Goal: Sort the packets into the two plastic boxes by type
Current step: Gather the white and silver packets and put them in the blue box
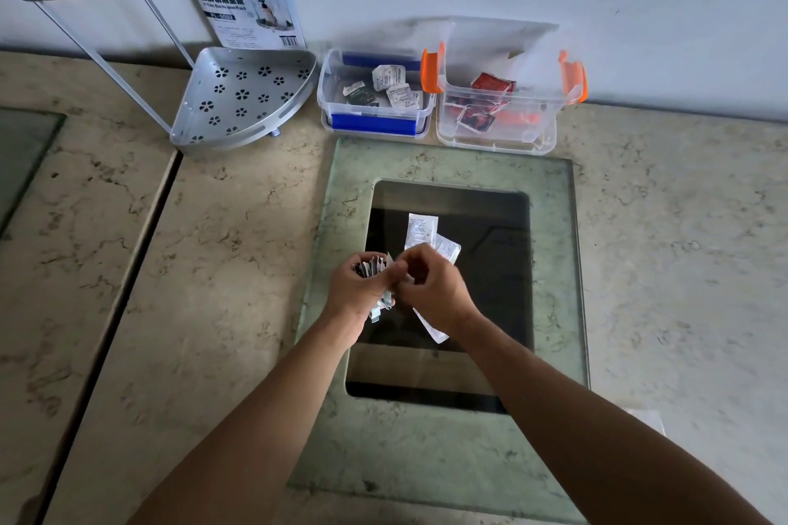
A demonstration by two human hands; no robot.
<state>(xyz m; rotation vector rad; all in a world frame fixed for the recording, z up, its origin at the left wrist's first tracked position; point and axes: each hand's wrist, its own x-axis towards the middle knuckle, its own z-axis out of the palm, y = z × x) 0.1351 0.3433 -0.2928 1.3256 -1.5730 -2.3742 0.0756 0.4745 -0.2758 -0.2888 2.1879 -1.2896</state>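
My left hand is closed around a bundle of grey-white packets that stick out above and below the fist. My right hand pinches at that bundle from the right; whether it grips a packet I cannot tell. White packets lie on the dark glass panel just beyond my hands, and another white packet shows under my right wrist. At the back stand the blue-clipped box with white and dark packets and the orange-clipped box with red packets.
A perforated metal corner shelf stands left of the boxes, with its printed card against the wall. A glass plate with a dark centre lies on the marble surface. A seam runs down the surface on the left.
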